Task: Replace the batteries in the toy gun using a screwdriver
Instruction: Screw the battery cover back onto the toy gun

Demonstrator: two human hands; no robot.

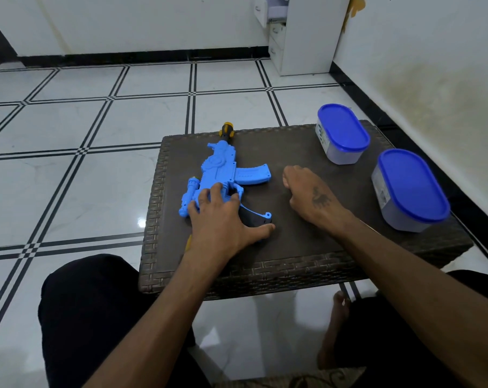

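Left hand on the toy gun, right hand resting beside it

The blue gun [223,175] lies flat on the left half of the dark woven table [293,264], its yellow-and-black muzzle at the far edge and its magazine pointing right. The left hand [223,219] lies palm down over the gun's rear, fingers spread wide across the body and scope, thumb stretched out by the black grip, pressing rather than gripping. The right hand [310,191] rests on the bare tabletop just right of the gun, fingers curled under in a loose fist; I cannot tell whether it holds anything. Two blue-lidded tubs, far [342,135] and near [410,189], stand at the table's right edge
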